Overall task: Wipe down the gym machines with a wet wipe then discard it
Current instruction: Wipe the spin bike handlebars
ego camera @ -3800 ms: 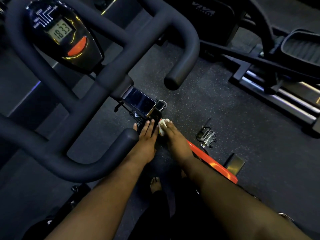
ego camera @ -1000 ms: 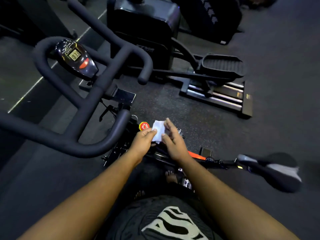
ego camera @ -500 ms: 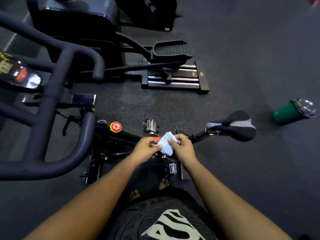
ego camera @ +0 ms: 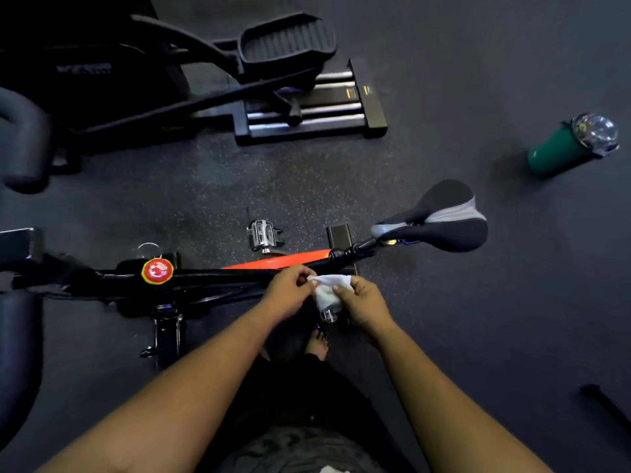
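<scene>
I stand over a black exercise bike (ego camera: 211, 276) whose frame runs left to right below me, with a red knob (ego camera: 157, 271) on it and an orange strip along the far side. A white wet wipe (ego camera: 328, 291) hangs between my hands just above the frame. My left hand (ego camera: 288, 295) pinches its left edge and my right hand (ego camera: 363, 303) pinches its right edge. The black and grey saddle (ego camera: 444, 220) sticks out to the right of my hands.
An elliptical trainer (ego camera: 290, 83) with a black foot plate and steel rails stands on the floor beyond the bike. A green bottle (ego camera: 566, 145) with a clear lid lies at the far right. The bike's handlebar (ego camera: 20, 138) is at the left edge. A metal pedal (ego camera: 263, 233) shows behind the frame.
My view has swung right from the handlebar and console toward the saddle. Both hands left the lower frame, rose and now hold the wipe between them over the top tube.
</scene>
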The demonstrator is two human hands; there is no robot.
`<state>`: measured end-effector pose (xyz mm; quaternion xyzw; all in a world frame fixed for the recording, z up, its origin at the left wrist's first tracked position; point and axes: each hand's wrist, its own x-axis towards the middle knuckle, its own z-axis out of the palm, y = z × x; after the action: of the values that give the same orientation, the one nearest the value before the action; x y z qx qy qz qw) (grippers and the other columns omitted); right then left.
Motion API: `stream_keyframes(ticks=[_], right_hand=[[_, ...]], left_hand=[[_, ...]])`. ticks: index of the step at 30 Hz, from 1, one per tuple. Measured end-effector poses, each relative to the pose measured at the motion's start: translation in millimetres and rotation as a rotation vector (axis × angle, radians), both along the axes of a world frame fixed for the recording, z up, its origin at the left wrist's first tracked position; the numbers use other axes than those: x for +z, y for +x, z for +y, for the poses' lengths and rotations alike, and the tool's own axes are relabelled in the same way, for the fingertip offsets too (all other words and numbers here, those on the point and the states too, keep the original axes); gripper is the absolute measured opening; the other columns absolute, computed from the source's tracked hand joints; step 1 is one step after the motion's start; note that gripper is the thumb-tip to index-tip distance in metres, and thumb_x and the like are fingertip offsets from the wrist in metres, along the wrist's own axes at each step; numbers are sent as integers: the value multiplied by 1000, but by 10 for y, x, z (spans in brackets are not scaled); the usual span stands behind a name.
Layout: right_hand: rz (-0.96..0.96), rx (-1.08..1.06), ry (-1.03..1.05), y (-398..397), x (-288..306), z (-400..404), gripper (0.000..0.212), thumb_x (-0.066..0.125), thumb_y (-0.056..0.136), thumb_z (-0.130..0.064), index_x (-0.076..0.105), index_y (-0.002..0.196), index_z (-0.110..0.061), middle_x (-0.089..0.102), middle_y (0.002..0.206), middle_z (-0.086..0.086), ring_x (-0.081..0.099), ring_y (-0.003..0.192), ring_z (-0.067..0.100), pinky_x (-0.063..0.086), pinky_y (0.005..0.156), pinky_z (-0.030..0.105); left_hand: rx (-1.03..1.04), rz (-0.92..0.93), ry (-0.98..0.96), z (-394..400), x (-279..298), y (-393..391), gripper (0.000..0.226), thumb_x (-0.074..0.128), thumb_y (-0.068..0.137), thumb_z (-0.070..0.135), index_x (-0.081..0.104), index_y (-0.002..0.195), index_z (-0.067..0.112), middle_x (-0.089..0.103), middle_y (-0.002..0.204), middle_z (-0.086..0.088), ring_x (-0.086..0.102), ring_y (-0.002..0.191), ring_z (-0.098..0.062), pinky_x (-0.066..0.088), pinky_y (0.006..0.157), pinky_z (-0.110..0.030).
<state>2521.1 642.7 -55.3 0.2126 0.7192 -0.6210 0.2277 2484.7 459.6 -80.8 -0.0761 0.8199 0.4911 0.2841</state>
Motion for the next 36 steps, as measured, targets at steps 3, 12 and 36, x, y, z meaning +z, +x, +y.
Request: stream_keyframes(ticks=[3, 12, 36], right_hand=[[30, -65, 213, -186, -191, 72, 14, 62, 87, -20, 73, 94, -23, 77, 95, -4, 71, 91, 15, 56, 83, 36], [46, 104, 638, -856, -852, 126, 35, 50, 98, -10, 60, 131, -17, 66, 119, 20, 62, 105, 38, 46, 79, 38], [315, 964, 1143, -957, -1917, 160, 60, 22, 94, -20, 41, 150, -12, 39, 155, 17, 31, 146, 37, 16, 125, 51]], left_hand=[[5, -45, -15, 76, -194, -103, 16, 73, 92, 18, 67, 102, 29, 74, 102, -1, 69, 94, -21, 56, 90, -38], [-218, -110, -78, 208, -958, -563, 54, 68, 96, 26, 51, 147, 17, 60, 142, -4, 59, 127, -20, 44, 106, -27], [-280, -160, -194, 49, -1717, -662, 60, 65, 96, 42, 45, 151, 28, 49, 154, -2, 48, 138, -24, 39, 115, -44]])
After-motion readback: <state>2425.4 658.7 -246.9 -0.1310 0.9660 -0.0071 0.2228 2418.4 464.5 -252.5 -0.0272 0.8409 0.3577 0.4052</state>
